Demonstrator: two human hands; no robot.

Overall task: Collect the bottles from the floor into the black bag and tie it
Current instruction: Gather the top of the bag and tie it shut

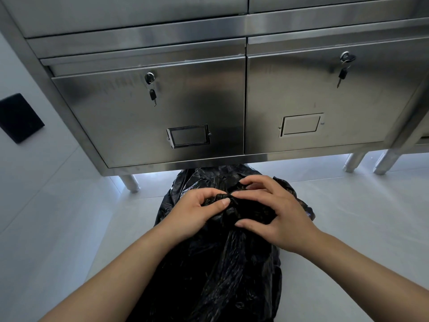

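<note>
The left hand (197, 211) has its grip closed, thumb and forefinger pinching a twisted strand at the neck of the black bag (222, 270). The right hand (269, 212) curls over the bunched plastic just beside it, fingertips pressing on the gather, thumb hooked under; its grip is closed on the bag too. The bag stands on the pale floor (69, 228), its far side tucked under the front edge of the steel cabinet (162, 108).

I'd say the knot is being worked. Thin plastic could tear if pulled hard, or the strand could slip and the neck fall open.

Counted: one bag, two hands, two cabinet doors, two keys hanging in locks. No bottles show on the floor.
</note>
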